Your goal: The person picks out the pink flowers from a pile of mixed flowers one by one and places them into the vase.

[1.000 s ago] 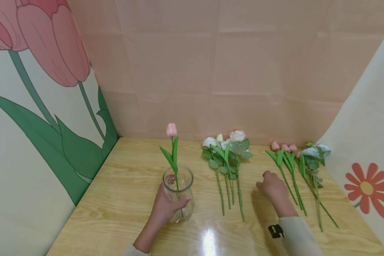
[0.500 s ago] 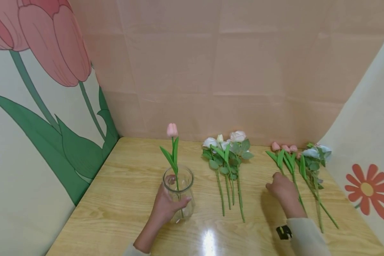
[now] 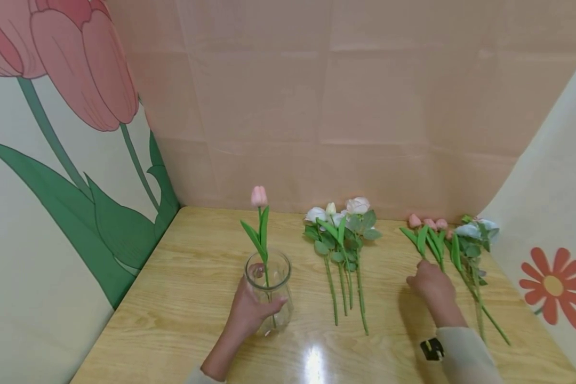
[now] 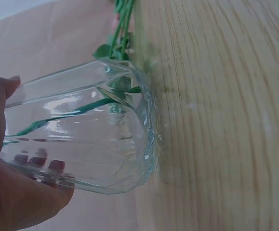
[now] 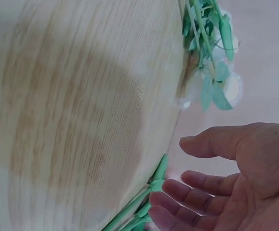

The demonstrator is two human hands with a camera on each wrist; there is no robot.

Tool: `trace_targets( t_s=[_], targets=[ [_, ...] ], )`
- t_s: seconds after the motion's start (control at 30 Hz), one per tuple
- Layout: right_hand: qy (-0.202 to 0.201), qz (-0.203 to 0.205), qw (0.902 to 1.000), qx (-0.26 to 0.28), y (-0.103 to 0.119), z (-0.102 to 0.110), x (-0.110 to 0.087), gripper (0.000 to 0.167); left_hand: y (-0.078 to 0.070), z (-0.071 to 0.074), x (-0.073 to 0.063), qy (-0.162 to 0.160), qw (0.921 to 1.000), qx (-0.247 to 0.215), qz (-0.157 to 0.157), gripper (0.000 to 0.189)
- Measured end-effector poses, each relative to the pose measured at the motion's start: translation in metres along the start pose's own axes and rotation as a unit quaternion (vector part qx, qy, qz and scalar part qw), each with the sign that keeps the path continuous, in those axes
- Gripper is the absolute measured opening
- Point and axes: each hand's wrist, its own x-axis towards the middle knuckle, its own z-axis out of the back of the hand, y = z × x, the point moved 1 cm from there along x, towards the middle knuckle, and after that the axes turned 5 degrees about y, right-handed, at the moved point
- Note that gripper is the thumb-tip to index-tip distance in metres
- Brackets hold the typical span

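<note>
Visibly, left fingers point(image 4: 56, 166) grip the vase point(image 4: 105, 149), right fingers point(image 5: 191, 196) loosely spread.

A creased pink backdrop point(image 3: 288, 106) stands behind the wood-grain table point(image 3: 182, 277). The left panel point(image 3: 19, 261) carries printed tulips point(image 3: 84, 69); the right panel point(image 3: 557, 186), a printed red flower point(image 3: 553, 286).

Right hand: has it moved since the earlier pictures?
Yes, the right hand has shifted rightward, away from the white flowers, toward the loose pink tulips.

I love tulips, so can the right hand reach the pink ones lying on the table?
Probably yes. The right hand looks empty and is very close to the nearest pink tulip, and nothing seems to be in the way.
</note>
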Motion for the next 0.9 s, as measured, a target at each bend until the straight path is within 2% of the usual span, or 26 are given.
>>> trace_targets(
  t_s=[0.17,0.3,0.53,0.9],
  targets=[
    [0.002,-0.011,0.9999,-0.003,-0.005,0.001,0.002,0.061,-0.001,0.000,0.000,-0.001,1.0000,0.000,-0.001,0.085],
    [0.007,-0.016,0.9998,-0.001,-0.011,0.001,0.005,0.064,-0.001,0.000,0.001,0.000,1.0000,-0.001,0.009,0.085],
    [-0.006,-0.016,0.9998,0.006,-0.019,0.003,0.007,0.046,-0.001,0.000,0.000,0.002,1.0000,-0.004,0.001,0.082],
    [-0.013,-0.008,0.9998,0.012,-0.032,0.003,0.016,0.032,0.000,0.000,0.000,0.006,0.9999,-0.006,0.005,0.084]
  ],
)
